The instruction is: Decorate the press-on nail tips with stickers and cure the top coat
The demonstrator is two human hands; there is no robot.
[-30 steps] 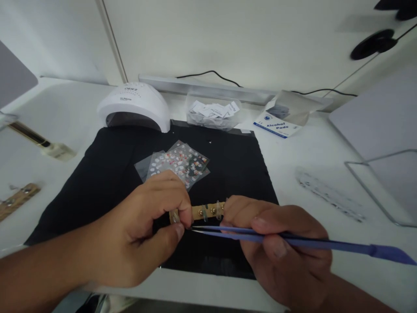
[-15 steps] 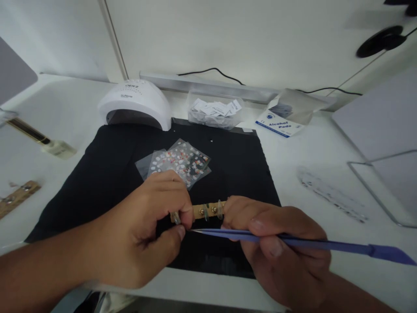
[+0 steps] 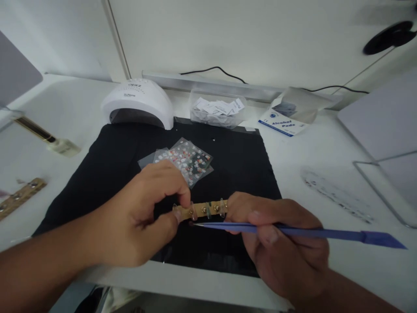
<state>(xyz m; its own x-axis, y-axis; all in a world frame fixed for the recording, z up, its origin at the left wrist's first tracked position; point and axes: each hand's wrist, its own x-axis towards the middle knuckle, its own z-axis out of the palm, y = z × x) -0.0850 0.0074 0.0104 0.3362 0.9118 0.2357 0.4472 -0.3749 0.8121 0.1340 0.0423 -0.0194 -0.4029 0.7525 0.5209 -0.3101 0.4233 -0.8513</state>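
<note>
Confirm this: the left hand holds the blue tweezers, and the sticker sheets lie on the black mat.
Wrong hand: the head view shows the right hand, not the left hand, holding the blue tweezers. The sticker sheets lie on the black mat.

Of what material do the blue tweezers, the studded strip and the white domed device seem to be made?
Tweezers: probably metal, coated blue; the thin tip is pale. Strip: perhaps wood or bamboo, being tan and dull; its studs have a brassy shine, so likely metal. Device: likely hard plastic, satin, judging by the smooth, curved shell.
</note>
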